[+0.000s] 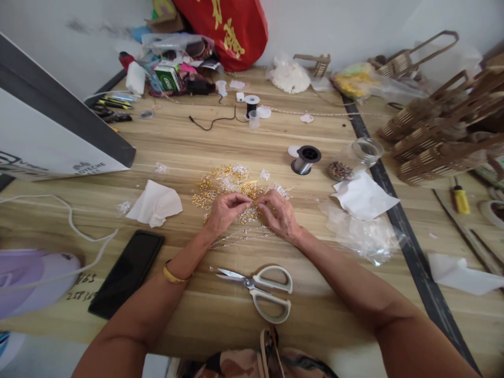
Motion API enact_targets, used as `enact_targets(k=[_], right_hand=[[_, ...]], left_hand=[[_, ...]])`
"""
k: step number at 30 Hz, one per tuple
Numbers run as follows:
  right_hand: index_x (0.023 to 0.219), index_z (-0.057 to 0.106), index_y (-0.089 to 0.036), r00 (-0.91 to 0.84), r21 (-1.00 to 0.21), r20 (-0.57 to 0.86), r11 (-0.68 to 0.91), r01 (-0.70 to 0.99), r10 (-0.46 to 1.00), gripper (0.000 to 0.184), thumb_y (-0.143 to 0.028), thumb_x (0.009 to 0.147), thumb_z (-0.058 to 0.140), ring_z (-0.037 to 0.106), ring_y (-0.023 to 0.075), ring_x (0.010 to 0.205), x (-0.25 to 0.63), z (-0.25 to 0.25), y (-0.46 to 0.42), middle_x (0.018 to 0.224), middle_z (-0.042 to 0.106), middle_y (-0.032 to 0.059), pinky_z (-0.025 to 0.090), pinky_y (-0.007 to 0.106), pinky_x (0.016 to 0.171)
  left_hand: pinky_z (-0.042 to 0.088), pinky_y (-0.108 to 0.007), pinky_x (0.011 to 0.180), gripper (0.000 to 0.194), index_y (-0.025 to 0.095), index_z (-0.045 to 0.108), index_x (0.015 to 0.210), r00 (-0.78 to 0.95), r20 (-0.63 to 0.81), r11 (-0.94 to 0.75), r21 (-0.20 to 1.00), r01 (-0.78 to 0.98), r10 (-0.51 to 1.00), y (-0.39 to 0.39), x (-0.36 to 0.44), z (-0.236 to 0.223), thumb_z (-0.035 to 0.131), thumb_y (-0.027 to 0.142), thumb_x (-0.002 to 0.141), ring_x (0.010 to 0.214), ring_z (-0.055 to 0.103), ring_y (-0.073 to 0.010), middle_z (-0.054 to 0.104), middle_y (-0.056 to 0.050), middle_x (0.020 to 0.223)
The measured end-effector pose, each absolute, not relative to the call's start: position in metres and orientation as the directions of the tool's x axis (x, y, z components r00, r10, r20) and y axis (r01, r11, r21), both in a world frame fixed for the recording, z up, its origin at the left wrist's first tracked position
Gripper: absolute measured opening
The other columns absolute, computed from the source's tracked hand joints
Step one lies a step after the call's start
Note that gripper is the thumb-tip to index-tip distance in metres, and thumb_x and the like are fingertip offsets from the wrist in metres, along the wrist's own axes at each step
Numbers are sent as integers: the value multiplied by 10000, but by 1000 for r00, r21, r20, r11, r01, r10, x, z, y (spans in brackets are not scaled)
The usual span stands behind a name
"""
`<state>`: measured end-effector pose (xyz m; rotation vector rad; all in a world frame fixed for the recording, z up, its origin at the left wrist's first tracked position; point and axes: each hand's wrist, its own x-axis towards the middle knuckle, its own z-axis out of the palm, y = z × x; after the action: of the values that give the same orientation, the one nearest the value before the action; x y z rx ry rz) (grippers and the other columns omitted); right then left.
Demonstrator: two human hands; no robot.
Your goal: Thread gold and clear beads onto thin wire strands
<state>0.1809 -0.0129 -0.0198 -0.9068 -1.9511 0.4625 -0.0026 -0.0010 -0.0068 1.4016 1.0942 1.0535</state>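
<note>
My left hand (pixel 229 211) and my right hand (pixel 280 215) meet over a heap of small gold and silver jewelry findings (pixel 220 181). Both are closed in a pinch, fingertips nearly touching. Whatever lies between the fingers is too small to name. A thin beaded chain (pixel 240 237) trails on the table just below them, running toward my right hand. White-handled scissors (pixel 252 283) lie nearer to me, blades slightly apart and pointing left. Clear and silver pins (pixel 281 191) stick out beside my right fingers.
A black phone (pixel 126 273) and white tissue (pixel 155 203) lie to the left. A wire spool (pixel 306 159), a tipped jar of beads (pixel 354 157) and plastic bags (pixel 366 236) are on the right. Brown wooden racks (pixel 437 126) stand far right; a white box (pixel 59 115) stands left.
</note>
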Motion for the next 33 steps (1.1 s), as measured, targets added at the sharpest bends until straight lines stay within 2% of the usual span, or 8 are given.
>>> enact_targets(k=[33], right_hand=[[912,548,-192,-336,-639,559,652,409,758,54,-199,905,495,528,163,781,180,-18,-12,821,583,48,460,322,715]], left_hand=[[465,-224,605,119,149,719,755,241,53,-74,994,81,969,-1,-1,-6,737,247,688,639,599,-111,694,-29,716]])
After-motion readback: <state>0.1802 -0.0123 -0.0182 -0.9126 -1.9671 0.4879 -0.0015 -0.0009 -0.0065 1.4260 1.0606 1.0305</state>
